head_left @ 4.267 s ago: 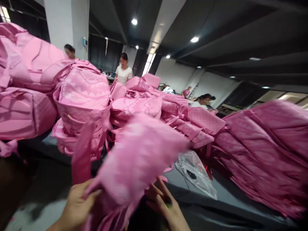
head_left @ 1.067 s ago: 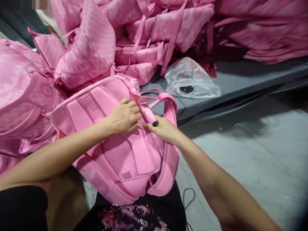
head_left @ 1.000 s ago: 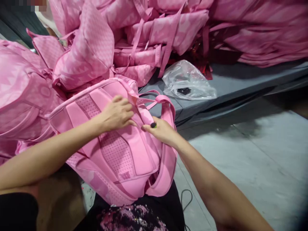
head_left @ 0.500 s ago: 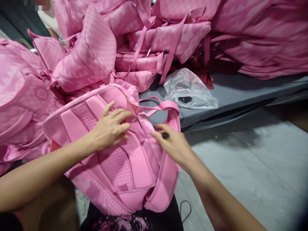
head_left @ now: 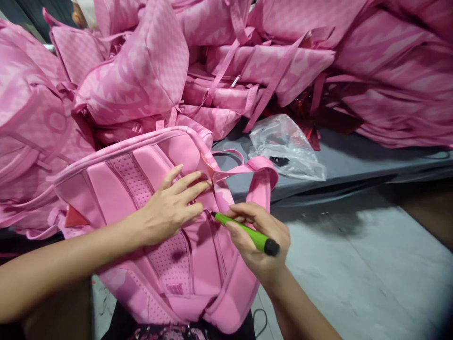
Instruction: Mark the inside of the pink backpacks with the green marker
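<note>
Pointing a slim bright-green pen-shaped tool [head_left: 257, 238] black tip first at the padded pink fabric backpack [head_left: 201, 250], head view: right hand [head_left: 262, 263] clamps the tool between thumb and fingers. Tool mostly hidden in hand a second ago, now turned out, so work probably centres on that spot; tip contact unclear. Left hand [head_left: 170, 208] spread on backpack, fingers apart. Backpack at near side of grey cloth-covered table [head_left: 347, 158]. Small dark-pink mark [head_left: 174, 288] unreadable; no brand legible.
</note>
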Demonstrator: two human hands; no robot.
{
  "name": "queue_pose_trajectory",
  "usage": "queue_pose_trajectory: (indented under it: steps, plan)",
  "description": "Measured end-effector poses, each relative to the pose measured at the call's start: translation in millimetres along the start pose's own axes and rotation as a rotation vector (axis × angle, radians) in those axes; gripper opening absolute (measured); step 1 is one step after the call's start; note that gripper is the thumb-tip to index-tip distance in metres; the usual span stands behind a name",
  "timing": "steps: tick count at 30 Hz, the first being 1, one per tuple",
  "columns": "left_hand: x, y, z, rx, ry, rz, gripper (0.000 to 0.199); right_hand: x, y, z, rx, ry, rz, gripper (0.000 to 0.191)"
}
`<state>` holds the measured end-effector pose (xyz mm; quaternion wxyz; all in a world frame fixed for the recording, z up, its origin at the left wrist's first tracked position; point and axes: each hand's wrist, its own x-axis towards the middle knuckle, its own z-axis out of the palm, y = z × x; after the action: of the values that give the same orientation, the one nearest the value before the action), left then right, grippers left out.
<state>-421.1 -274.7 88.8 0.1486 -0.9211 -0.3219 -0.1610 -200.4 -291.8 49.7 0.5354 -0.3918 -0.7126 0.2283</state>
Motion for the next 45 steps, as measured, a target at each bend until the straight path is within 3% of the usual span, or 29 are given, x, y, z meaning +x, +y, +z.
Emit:
queue_pose_trajectory:
  steps: [4,8,10,17,24,32,45]
  plan:
    - [-1,-2,-0.1,-0.082,0.012,-0.008,0.015,3,2,-3,-0.062,-0.193,0.078,0.010]
    - [-3,-3,4.2,-0.077,0.043,0.010,0.013,3,-3,1,0.106,-0.152,0.407,0.022]
    - [-4,-3,6.0,-0.075,0.065,0.013,0.012,6,-7,9,0.134,-0.135,0.485,0.028]
    - [-5,-3,5.4,-0.059,0.069,0.029,0.010,14,-10,20,-0.037,-0.101,0.462,0.031]
    - [-5,-2,4.7,-0.023,0.071,0.019,0.013,12,-13,21,-0.017,-0.042,0.517,0.032]
    - [-3,0,3.0,-0.051,0.051,-0.022,0.016,13,2,25,0.001,-0.093,0.472,0.036]
    - [-3,-1,7.5,-0.024,0.084,-0.008,0.011,13,-4,27,0.100,-0.076,0.554,0.039]
